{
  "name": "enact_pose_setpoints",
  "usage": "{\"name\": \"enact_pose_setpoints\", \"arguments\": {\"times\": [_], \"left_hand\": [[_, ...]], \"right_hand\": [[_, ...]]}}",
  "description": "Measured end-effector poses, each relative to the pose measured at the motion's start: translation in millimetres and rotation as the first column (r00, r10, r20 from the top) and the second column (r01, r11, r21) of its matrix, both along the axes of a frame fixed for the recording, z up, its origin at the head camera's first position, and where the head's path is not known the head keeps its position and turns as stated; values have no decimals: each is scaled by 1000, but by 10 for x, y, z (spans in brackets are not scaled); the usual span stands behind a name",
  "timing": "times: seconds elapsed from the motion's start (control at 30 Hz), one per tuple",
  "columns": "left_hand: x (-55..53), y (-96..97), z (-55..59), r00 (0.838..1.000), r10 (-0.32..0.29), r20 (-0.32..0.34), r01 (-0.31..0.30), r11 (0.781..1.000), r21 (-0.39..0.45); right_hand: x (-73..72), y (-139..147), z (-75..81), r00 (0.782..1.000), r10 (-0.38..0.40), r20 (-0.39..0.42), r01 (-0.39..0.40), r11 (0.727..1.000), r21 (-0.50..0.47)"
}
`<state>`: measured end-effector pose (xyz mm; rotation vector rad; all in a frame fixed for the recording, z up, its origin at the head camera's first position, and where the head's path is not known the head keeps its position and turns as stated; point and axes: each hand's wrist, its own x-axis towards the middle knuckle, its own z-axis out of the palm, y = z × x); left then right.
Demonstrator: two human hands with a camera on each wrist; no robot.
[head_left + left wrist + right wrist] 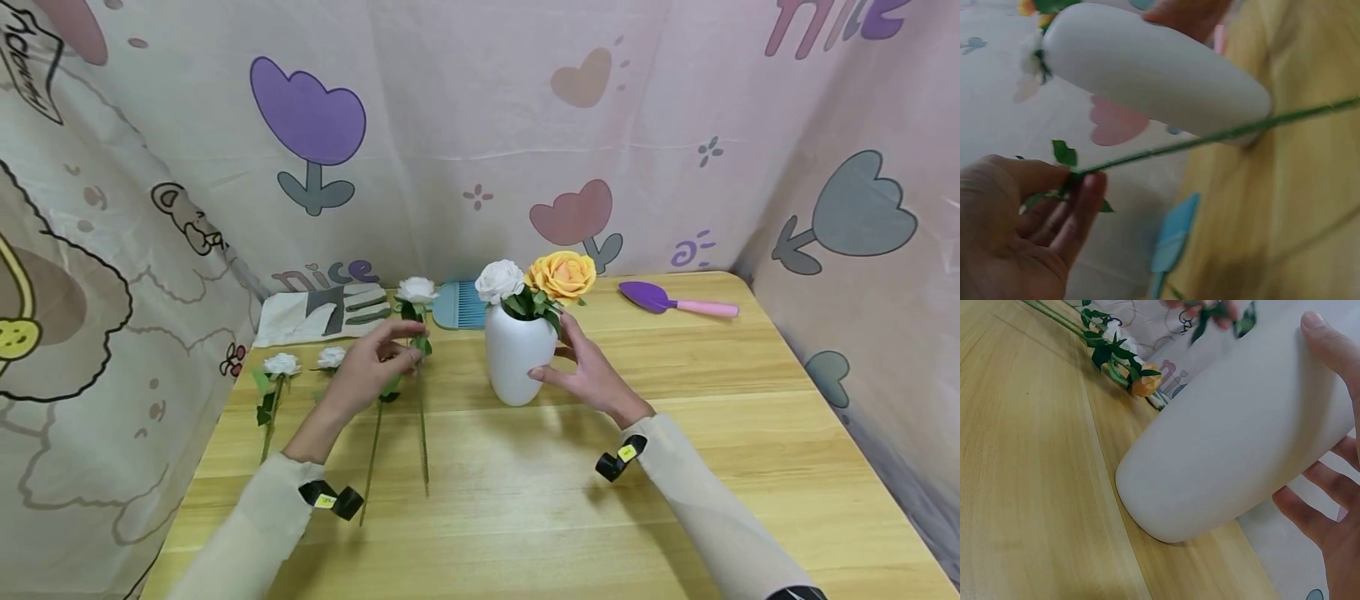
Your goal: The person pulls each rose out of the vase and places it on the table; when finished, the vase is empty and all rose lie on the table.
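Observation:
My left hand (363,371) pinches the green stem of a white artificial rose (417,290) just below its bloom. The rose is upright, its long stem (1210,137) hanging down left of the vase. With fingers and thumb curled around its right side, my right hand (592,375) grips the white vase (517,358), which stands on the table. A white rose (499,282) and a yellow rose (562,275) stick out of the vase mouth. In the right wrist view, another yellow rose (1146,382) lies on the table; my left hand hides its bloom in the head view.
Two more white roses (281,365) lie at the left of the wooden table (480,533). Along the back edge are grey-and-white gloves (322,312), a light blue ridged tool (459,305) and a purple trowel (678,302) with a pink handle. Printed curtains surround the table.

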<state>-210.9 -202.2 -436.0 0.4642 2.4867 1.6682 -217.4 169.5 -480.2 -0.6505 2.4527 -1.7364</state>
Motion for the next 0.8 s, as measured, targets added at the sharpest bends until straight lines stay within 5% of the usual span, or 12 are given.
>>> {"name": "enact_pose_setpoints", "arguments": {"times": [0.2, 0.4, 0.8], "left_hand": [[12, 117, -297, 993, 21, 117, 1, 984, -178], [4, 195, -515, 978, 70, 195, -17, 965, -263], [43, 297, -617, 976, 55, 209, 17, 945, -326]], "right_hand": [[-2, -3, -17, 1000, -2, 5, 2, 1000, -2], [-3, 1, -26, 1000, -2, 5, 2, 1000, -6], [3, -7, -17, 1000, -3, 0, 3, 1000, -9]]}}
